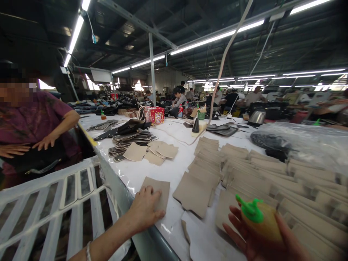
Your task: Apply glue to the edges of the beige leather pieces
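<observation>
My left hand (146, 207) lies with fingers spread on a beige, leather-like panel (163, 187) near the table's front edge. In my right hand (241, 239) is a squat, yellowish squeeze bottle (268, 222) with a bright green nozzle cap. My fingers curl around its sides, and it is slightly blurred. Just right of my left hand, larger notched beige pieces (194, 194) lie overlapped. Rows of beige pieces (250, 177) fan out behind and beside the bottle. Beneath my right hand, part of the white table covering is hidden.
Stacked dark straps (130, 139) and loose beige squares (167, 150) lie farther back. A red patterned box (154, 115), a black cone (195, 125) and clear plastic (307, 143) stand beyond. At left are a white slatted rack (54, 217) and a co-worker (40, 123). A cable (221, 69) hangs down.
</observation>
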`<state>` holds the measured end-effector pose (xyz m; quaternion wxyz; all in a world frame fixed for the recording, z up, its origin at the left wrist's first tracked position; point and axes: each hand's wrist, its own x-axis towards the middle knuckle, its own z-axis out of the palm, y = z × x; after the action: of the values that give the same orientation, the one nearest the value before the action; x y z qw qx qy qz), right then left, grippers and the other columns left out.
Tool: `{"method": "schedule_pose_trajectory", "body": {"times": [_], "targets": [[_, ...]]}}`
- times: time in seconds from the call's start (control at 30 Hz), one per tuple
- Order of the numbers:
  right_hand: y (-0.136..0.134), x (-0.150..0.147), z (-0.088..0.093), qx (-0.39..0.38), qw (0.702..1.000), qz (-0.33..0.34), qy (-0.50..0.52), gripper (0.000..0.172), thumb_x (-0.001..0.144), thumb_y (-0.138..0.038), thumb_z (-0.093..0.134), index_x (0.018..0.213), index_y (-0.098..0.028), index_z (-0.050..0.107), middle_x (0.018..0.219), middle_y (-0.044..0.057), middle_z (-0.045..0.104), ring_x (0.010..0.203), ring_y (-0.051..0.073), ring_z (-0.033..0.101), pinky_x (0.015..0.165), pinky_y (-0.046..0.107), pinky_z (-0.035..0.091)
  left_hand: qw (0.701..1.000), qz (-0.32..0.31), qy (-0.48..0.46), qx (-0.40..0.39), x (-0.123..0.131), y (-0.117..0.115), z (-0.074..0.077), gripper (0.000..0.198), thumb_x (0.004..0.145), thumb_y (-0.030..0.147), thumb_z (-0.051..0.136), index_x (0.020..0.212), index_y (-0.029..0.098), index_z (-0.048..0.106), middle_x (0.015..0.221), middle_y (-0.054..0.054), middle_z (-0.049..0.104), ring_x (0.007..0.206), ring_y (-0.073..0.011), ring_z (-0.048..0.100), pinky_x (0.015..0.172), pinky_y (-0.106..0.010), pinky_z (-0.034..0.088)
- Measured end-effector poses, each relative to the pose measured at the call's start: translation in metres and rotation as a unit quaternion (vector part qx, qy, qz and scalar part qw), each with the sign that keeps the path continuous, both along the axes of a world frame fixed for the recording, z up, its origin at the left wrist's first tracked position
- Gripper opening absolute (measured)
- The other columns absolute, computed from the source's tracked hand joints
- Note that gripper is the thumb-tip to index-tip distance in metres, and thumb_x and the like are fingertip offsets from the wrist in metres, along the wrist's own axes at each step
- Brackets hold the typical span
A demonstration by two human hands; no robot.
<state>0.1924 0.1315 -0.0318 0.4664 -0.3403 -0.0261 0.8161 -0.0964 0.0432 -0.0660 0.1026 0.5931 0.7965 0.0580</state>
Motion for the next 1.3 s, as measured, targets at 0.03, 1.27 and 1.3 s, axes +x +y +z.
{"method": "schedule_pose_trajectory", "body": {"times": [0.03,1.27,1.3], "targets": [[-0.001,-0.002,0.002,0.001,1.0,-0.002,0.001,0.026,0.07,-0.044,0.07,0.086,-0.023,0.075,0.098,0.014,0.072,0.084,0.038,0.068,0.079,0.066,0.049,1.0,0.006,0.004,-0.001,0.001,0.001,0.0,0.06,0.076,0.045,0.054,0.129,0.019,0.054,0.119,-0.018,0.052,0.114,-0.0356,0.046,0.094,-0.048,0.038],[0.011,0.02,0.016,-0.011,0.997,-0.071,0.02,0.034,0.076,-0.052,0.062,0.09,-0.024,0.076,0.091,0.014,0.073,0.078,0.035,0.069,0.066,0.054,0.059,0.989,-0.119,0.012,0.089,0.063,0.084,-0.023,0.039,0.086,0.024,0.049,0.124,0.024,0.052,0.11,-0.009,0.054,0.104,-0.0247,0.048,0.093,-0.038,0.042],[0.012,0.022,0.013,-0.008,0.997,-0.07,0.017,0.033,0.076,-0.052,0.061,0.091,-0.025,0.076,0.092,0.013,0.073,0.079,0.035,0.069,0.066,0.054,0.059,0.99,-0.113,0.013,0.089,0.065,0.086,-0.023,0.04,0.085,0.024,0.049,0.125,0.023,0.051,0.11,-0.01,0.054,0.104,-0.025,0.048,0.092,-0.039,0.042]]}}
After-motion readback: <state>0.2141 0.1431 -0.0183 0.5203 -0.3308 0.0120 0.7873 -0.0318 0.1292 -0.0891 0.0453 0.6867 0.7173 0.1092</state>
